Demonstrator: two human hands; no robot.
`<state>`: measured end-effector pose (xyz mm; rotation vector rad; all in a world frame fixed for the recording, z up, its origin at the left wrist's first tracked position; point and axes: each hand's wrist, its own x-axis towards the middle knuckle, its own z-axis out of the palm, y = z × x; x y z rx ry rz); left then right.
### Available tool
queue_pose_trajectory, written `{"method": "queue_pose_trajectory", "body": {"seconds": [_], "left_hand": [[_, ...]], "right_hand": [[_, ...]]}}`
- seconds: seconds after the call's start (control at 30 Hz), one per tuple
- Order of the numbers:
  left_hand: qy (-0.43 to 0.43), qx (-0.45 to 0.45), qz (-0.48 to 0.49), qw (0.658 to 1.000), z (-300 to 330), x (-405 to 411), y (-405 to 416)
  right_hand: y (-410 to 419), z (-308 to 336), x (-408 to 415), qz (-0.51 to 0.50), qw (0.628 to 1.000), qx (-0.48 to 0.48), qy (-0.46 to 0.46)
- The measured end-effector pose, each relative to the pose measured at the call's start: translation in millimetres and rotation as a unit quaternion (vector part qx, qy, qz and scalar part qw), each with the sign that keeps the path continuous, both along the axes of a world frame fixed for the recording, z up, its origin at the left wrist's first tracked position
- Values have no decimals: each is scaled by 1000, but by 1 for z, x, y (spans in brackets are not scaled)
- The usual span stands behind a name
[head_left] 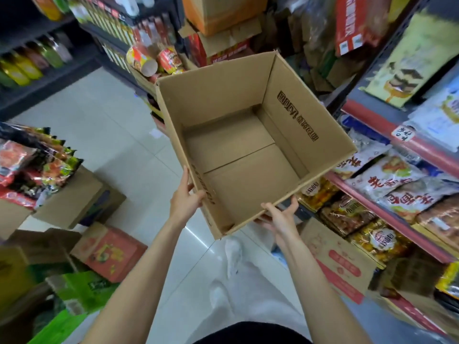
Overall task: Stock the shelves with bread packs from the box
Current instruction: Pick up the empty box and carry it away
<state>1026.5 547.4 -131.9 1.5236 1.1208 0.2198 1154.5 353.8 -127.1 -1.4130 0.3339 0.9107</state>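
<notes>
Cardboard box (248, 150) held up in mid-air over the white tiled floor (111, 125), open top facing the camera, inside bare: only the brown bottom flaps and their seam show, no packs in it. Printed characters run down its inner right wall. Left hand (185, 198) grips the box's near-left wall, thumb hooked over the rim to the inside, fingers flat along the outside. Right hand (279, 218) holds the box's near-right edge from beneath, thumb at the rim, fingers curled under the wall; how far they wrap is hidden by the cardboard. Both forearms bare, reaching forward to the box. Right of the box, touching or just behind its right wall (cannot tell which), stands the shelf unit (387, 209) with red rail edges; bread packs (387, 180), white bags with red print, lie on the tier just right of the box, with darker and golden wrapped packs (357, 219) on the tier below them. Below-right of the box, a closed carton with red print (340, 259) sits on the floor against the shelf. Behind the box, stacked cartons (223, 26) and instant noodle cups (154, 59). Left of the box across the floor, an open carton of snack bags (37, 160); nearer the camera, green cartons (82, 291). Under the box, white trousers and a white shoe (233, 249). Edges of the picture blurred.
</notes>
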Motion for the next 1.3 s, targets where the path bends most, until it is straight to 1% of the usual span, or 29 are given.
{"method": "queue_pose_trajectory", "body": {"seconds": [0.13,0.33,0.43,0.6,0.73,0.9,1.13,1.2,1.3], "left_hand": [[0,-11,-25,1000,-7,50,62],[2,-14,-17,1000,-3,137,149],[-9,-21,-27,999,10,177,184],[-26,-35,-40,998,18,251,235],[-39,-13,-77,996,14,322,282],[-52,0,-183,982,7,418,344],[-43,-35,-283,958,13,533,409],[-40,-33,-303,952,13,566,419],[-43,-32,-309,950,4,616,430]], "right_hand": [[63,-16,44,-21,1000,6,-1],[151,-21,129,-25,1000,4,-7],[184,-15,167,-29,999,-2,-15],[230,-12,235,-67,997,-8,-38],[269,-15,293,-101,993,-25,-52],[318,-14,360,-166,982,-47,-80],[371,-1,423,-274,957,-42,-79],[384,-1,445,-301,949,-44,-78],[397,-5,487,-326,941,-39,-82]]}}
